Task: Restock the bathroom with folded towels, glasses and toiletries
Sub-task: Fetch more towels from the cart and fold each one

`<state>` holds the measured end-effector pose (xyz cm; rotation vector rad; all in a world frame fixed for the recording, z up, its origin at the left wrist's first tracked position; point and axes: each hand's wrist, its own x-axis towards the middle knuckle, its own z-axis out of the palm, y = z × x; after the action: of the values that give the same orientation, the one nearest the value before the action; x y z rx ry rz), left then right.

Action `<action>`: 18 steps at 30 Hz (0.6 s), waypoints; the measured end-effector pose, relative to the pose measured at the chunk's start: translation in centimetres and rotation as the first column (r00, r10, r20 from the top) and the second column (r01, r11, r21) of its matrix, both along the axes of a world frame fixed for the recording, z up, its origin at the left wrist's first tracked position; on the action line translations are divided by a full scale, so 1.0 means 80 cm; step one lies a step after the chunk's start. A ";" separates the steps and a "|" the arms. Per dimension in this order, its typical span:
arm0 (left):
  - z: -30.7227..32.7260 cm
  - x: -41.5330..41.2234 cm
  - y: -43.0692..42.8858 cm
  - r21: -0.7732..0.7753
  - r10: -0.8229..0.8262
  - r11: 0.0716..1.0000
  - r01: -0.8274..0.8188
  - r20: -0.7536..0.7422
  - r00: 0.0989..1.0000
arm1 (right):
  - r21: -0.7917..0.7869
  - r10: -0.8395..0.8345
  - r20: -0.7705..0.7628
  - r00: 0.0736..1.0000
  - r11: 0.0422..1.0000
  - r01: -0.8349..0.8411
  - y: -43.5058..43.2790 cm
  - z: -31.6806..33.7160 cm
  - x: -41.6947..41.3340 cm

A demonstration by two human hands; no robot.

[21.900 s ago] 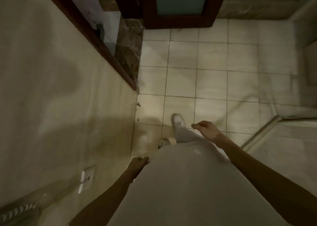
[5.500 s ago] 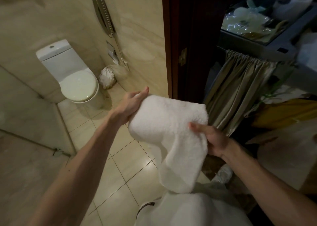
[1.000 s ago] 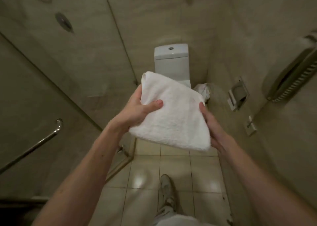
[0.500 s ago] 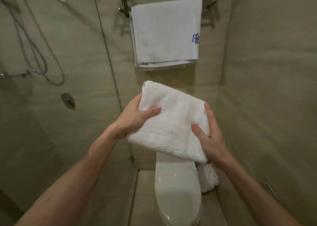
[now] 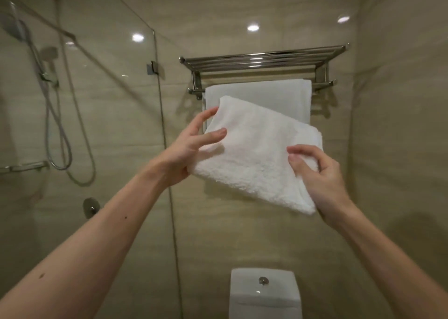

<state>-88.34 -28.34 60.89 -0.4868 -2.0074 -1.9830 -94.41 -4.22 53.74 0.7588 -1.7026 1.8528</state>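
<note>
Risk: folded towel [image 5: 257, 154] slips below the rack [image 5: 264, 59].
Your left hand [image 5: 186, 149] and right hand [image 5: 317, 173] pinch only its edges; slacken, and it unfolds.

We face beige tiled walls [image 5: 266, 8]; a chrome rack [image 5: 261, 60] sits at twelve o'clock, a glass shower screen [image 5: 109, 100] at nine, the white toilet cistern [image 5: 265, 294] at six.

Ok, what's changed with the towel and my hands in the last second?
The folded towel has risen from in front of the toilet tank up toward the towel rack, now overlapping the hanging towel. The left hand and right hand still grip its two ends; it stays folded.
</note>
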 end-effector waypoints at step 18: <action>0.160 -0.246 -0.087 -0.168 0.378 0.826 -0.537 -0.542 0.751 | 0.160 0.058 -0.279 0.958 0.987 -0.013 -0.092 0.227 -0.242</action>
<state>-108.03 -35.30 73.69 -0.4393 -1.8729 -1.1033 -113.78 -11.61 71.91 1.0699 -1.6681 1.5565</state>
